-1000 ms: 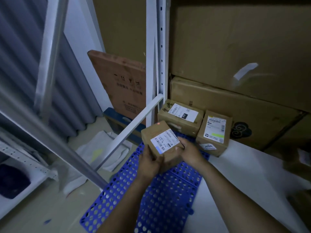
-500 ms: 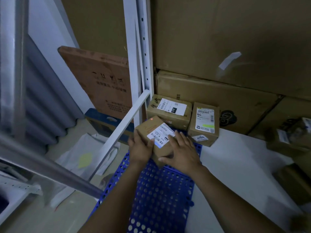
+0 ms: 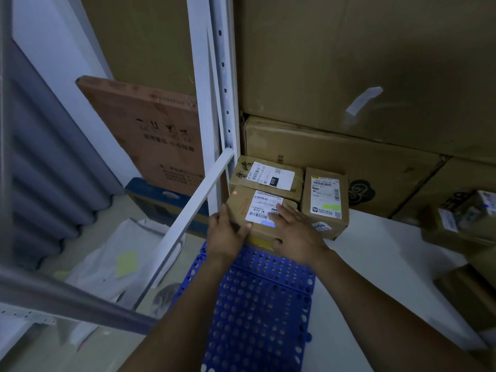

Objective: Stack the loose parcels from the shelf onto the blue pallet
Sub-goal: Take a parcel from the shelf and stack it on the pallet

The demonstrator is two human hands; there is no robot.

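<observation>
- Seating parcel (image 3: pixel 241 208) at blue pallet's (image 3: pixel 257 304) far end, against two other parcels (image 3: pixel 326 194).
- Clamping its left edge with left grip (image 3: pixel 226 233); pressing right grip (image 3: pixel 295 234) flat on top.
- Next, probably: release, fetch another.

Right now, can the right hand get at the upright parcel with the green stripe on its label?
Probably yes. The right hand lies flat on the front parcel, and the upright parcel stands close beside it to the right; nothing shows between them.
</observation>
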